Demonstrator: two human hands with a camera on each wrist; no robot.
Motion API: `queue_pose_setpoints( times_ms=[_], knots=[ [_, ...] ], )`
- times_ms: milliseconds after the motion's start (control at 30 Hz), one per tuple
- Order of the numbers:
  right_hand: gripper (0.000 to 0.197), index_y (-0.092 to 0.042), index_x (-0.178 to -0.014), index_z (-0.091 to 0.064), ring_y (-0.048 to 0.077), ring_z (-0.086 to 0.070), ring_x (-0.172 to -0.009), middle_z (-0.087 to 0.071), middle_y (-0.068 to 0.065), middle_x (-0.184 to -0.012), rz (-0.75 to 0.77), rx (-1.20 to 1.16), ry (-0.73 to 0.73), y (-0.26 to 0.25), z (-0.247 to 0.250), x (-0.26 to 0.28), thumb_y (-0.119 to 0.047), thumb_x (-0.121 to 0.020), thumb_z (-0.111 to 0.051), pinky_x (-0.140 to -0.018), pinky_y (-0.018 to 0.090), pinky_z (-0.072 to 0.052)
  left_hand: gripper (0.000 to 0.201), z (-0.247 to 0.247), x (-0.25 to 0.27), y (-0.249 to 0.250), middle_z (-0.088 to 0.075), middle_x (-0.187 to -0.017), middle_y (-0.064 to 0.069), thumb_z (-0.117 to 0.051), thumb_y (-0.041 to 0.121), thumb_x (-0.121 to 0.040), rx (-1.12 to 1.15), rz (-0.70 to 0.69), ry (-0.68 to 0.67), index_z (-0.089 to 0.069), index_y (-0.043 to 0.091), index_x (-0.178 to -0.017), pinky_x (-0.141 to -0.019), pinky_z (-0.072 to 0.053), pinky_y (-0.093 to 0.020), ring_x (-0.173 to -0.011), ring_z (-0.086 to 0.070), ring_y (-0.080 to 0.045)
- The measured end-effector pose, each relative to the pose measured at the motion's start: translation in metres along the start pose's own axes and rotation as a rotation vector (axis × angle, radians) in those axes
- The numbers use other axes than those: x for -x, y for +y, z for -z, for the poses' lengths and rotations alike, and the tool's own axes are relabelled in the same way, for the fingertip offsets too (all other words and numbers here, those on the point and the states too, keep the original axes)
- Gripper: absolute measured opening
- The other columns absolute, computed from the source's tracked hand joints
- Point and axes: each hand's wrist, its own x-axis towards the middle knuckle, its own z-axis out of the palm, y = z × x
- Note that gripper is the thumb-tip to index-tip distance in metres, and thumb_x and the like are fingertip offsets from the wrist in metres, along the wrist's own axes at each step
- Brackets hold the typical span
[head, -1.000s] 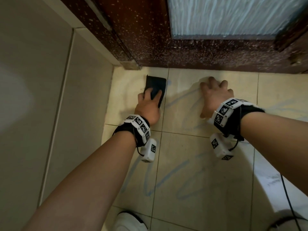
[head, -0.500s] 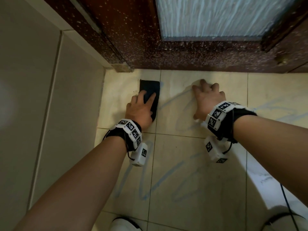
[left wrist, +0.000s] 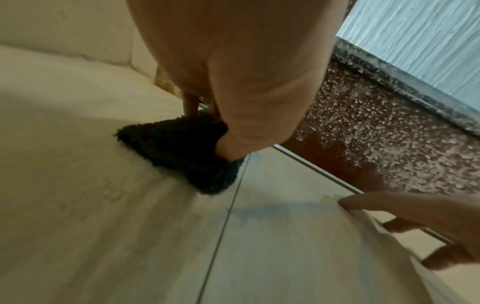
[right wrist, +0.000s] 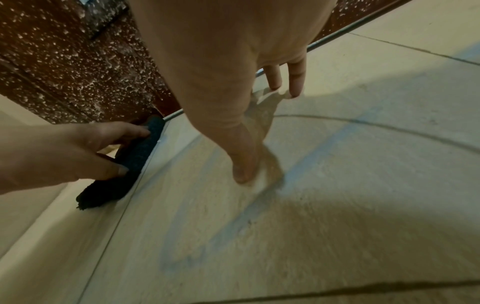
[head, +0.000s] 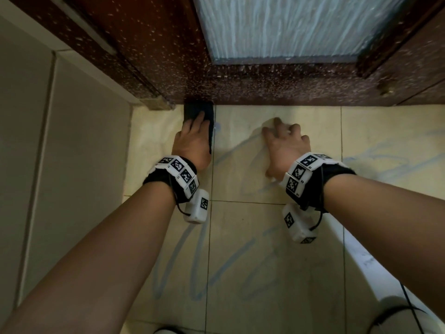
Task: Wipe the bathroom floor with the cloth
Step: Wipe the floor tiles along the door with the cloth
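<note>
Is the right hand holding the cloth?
No, the right hand rests bare on the floor; the left hand presses the cloth.

Bare forearms wear black wristbands [head: 338, 175] ringed with white marker-printed blocks [head: 179, 168] and thin black cables.

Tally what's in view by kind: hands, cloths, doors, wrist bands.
Hands: 2, left hand and right hand
Cloths: 1, cloth
Doors: 1, door
Wrist bands: 2, left band and right band
Total: 6
</note>
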Motion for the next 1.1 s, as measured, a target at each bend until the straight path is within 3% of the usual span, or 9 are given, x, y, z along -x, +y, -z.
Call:
queue_pose_setpoints(
  times_ms=[167, 367, 533, 667, 933, 1100],
  knots=[
    [0.105, -0.026, -0.149, -0.022, 0.039, -0.023, -0.136, -0.006, 0.007, -0.159, -0.004, -0.006, -0.007, -0.001, 0.002, 0.000, -0.025, -0.064, -0.083, -0.104, 0.047, -0.036, 0.092, 0.003, -0.005, -0.005, -0.004, -0.164, 0.002, -0.062, 0.010, -0.081, 0.089, 0.025, -0.049, -0.010, 0.018, -0.156, -0.117, -0.025, -0.040, -0.146, -0.010, -0.027],
    [0.109, -0.025, -0.150, -0.021, 0.040, -0.021, -0.138, -0.007, 0.007, -0.160, -0.013, -0.016, -0.007, -0.004, 0.004, 0.002, -0.031, -0.063, -0.087, -0.106, 0.049, -0.035, 0.088, 0.003, 0.004, -0.013, 0.002, -0.164, 0.007, -0.059, 0.012, -0.084, 0.090, 0.060, -0.074, -0.010, 0.021, -0.156, -0.117, -0.024, -0.038, -0.148, -0.006, -0.024],
    [0.113, -0.025, -0.151, -0.018, 0.040, -0.021, -0.138, -0.007, 0.007, -0.159, -0.012, 0.000, -0.020, -0.005, 0.004, 0.004, -0.038, -0.063, -0.088, -0.106, 0.050, -0.036, 0.088, -0.001, 0.018, -0.045, 0.003, -0.164, 0.010, -0.062, 0.017, -0.086, 0.060, 0.120, -0.089, -0.009, 0.024, -0.156, -0.115, -0.030, -0.041, -0.148, -0.007, -0.020],
    [0.110, -0.025, -0.150, -0.020, 0.040, -0.024, -0.136, -0.009, 0.007, -0.157, -0.025, 0.008, -0.008, -0.006, 0.002, 0.004, -0.035, -0.063, -0.088, -0.102, 0.049, -0.040, 0.085, 0.002, 0.022, -0.083, 0.003, -0.164, 0.011, -0.059, 0.013, -0.088, 0.153, 0.228, -0.142, -0.009, 0.025, -0.156, -0.117, -0.026, -0.045, -0.149, -0.006, -0.023],
    [0.106, -0.024, -0.147, -0.024, 0.041, -0.024, -0.136, -0.011, 0.007, -0.156, -0.019, -0.002, -0.016, -0.005, 0.002, 0.003, -0.032, -0.062, -0.088, -0.100, 0.050, -0.040, 0.082, -0.007, 0.048, -0.119, -0.005, -0.165, 0.005, -0.062, 0.009, -0.089, 0.184, 0.338, -0.096, -0.016, 0.020, -0.156, -0.118, -0.024, -0.042, -0.145, -0.016, -0.033],
    [0.104, -0.024, -0.148, -0.022, 0.041, -0.022, -0.137, -0.005, 0.008, -0.160, -0.049, 0.003, -0.028, -0.011, 0.003, 0.003, -0.022, -0.065, -0.085, -0.104, 0.051, -0.037, 0.076, -0.020, 0.073, -0.123, -0.006, -0.165, 0.000, -0.055, 0.006, -0.092, 0.163, 0.316, -0.085, -0.016, 0.017, -0.156, -0.116, -0.024, -0.042, -0.144, -0.018, -0.034]
  ],
)
